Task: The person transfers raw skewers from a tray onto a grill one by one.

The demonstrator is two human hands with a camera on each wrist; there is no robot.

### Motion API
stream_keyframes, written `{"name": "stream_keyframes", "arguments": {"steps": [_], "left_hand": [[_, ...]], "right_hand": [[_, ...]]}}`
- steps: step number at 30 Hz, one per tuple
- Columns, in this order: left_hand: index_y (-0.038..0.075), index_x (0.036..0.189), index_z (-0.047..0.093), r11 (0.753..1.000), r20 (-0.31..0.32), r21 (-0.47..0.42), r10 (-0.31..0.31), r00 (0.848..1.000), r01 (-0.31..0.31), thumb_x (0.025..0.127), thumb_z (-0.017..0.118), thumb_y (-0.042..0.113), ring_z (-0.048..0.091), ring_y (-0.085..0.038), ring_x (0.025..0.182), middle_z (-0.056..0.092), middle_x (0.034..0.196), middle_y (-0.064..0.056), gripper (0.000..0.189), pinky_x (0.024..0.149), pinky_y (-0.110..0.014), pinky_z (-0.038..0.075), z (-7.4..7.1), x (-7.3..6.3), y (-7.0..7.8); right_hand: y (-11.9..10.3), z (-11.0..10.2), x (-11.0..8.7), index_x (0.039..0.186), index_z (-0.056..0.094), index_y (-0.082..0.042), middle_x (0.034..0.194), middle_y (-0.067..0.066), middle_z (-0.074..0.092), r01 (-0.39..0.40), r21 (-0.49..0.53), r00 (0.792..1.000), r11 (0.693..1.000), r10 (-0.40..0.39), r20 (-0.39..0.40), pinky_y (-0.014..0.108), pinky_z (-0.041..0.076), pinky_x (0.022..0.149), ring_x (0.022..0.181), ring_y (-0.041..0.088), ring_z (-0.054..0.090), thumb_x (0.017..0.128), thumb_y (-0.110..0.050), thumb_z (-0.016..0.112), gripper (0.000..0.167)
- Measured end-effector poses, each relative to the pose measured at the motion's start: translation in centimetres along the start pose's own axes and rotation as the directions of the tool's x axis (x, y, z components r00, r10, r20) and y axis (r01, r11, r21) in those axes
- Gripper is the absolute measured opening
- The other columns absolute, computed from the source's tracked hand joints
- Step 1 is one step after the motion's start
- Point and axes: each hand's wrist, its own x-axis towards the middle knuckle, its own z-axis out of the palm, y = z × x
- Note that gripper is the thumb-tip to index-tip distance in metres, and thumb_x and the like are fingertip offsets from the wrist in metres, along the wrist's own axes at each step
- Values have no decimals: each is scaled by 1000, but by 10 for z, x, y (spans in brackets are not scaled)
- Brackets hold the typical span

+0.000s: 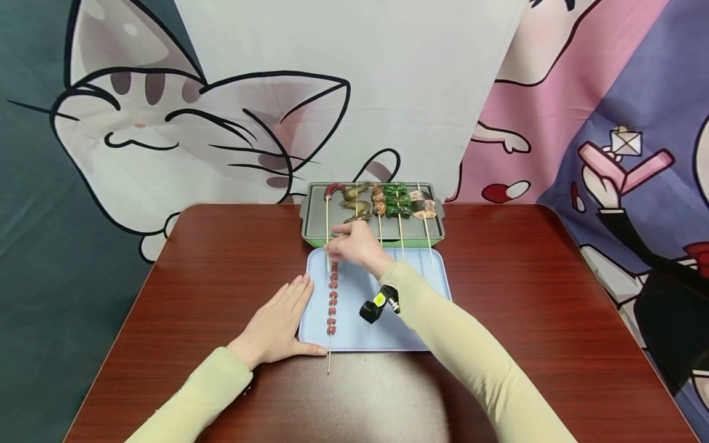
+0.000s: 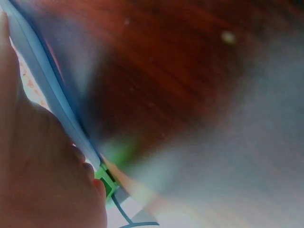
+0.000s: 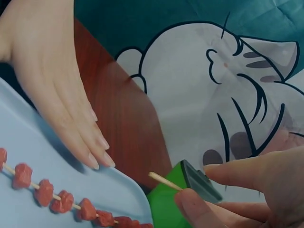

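Observation:
My right hand point(image 1: 357, 246) is over the front left of a grey grill pan point(image 1: 354, 232), thumb and forefinger pinching the bare wooden stick point(image 3: 164, 181) of a skewer with a dark red curled piece point(image 1: 334, 189) at its far end. That skewer lies across the pan's front rim. Flat on the left edge of a light blue tray point(image 1: 388, 335), my left hand point(image 1: 277, 320) has its fingers stretched out. A skewer of small red meat chunks point(image 1: 333, 295) lies lengthwise in the tray's left part. Its stick juts past the front edge, and its far end is under my right hand.
To the right on the pan lie skewers of olive-brown pieces point(image 1: 357, 206), browned meat point(image 1: 378, 200), green peppers point(image 1: 397, 202) and fish slices point(image 1: 423, 205). Several sticks overhang the tray. A brown wooden table point(image 1: 498, 295) carries everything, and a printed cloth point(image 1: 360, 61) hangs behind.

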Motion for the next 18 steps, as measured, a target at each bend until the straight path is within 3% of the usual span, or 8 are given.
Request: {"name": "stream_keyframes", "arguments": {"steps": [4,11,18], "left_hand": [[-9,156,29,1000,-6,1,-2,1000,2,76,52,91,20,-34,152,21,164,-23,129,122,-44,20,0,0,0],[-10,155,31,1000,-22,1,9,1000,-9,76,53,90,23,-36,150,24,163,-25,129,121,-46,23,0,1,0],[-9,155,30,1000,-14,9,9,1000,-9,76,54,90,23,-36,151,23,163,-25,129,121,-45,22,0,1,1]], "right_hand": [[-2,-5,-6,142,55,5,104,16,75,37,-37,999,999,-37,6,37,60,81,96,37,72,93,-7,74,55],[-10,-15,-18,142,57,3,108,17,74,110,-18,994,994,-111,-11,36,60,82,86,24,75,94,-14,75,54],[-18,-27,-38,137,63,-4,108,11,75,172,-9,985,985,-172,-29,34,60,81,88,21,75,93,-23,77,49]]}}
